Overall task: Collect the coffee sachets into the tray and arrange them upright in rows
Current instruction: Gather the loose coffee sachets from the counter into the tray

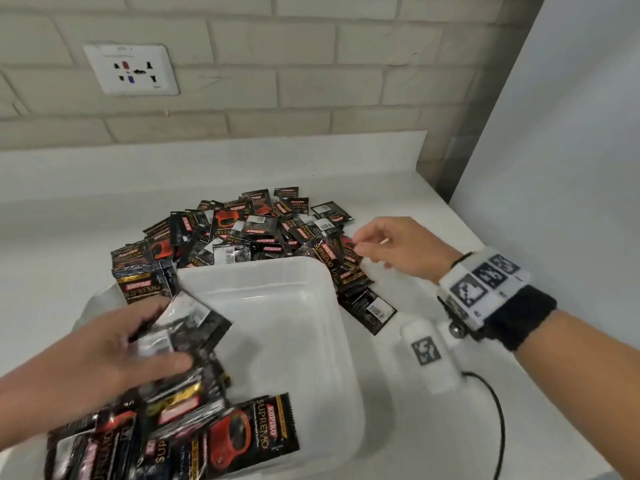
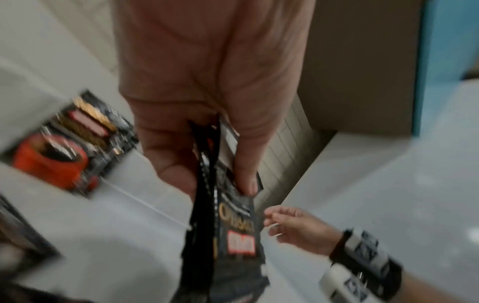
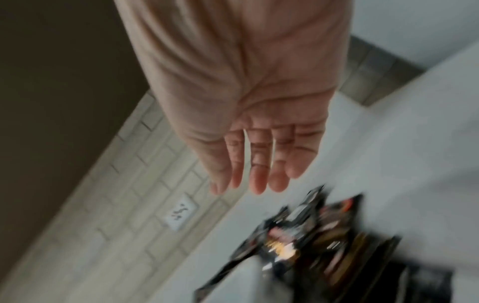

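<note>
A translucent white tray (image 1: 332, 299) sits on the white counter, mostly bare inside. Black and red coffee sachets lie in a loose pile (image 1: 249, 230) behind the tray and along its right side. More sachets (image 1: 242, 438) crowd the tray's near left corner. My left hand (image 1: 114, 344) grips a small bunch of sachets (image 1: 187, 334) over the tray's left side; the left wrist view shows them (image 2: 230, 215) pinched between thumb and fingers (image 2: 168, 155). My right hand (image 1: 384, 244) hovers over the pile's right edge with its fingers (image 3: 256, 170) extended and holds nothing.
A brick wall with a white power socket (image 1: 131, 69) rises behind the counter. A white wall panel (image 1: 554, 133) bounds the right side. A white wrist device (image 1: 433, 355) with a black cable (image 1: 498, 420) hangs under my right forearm.
</note>
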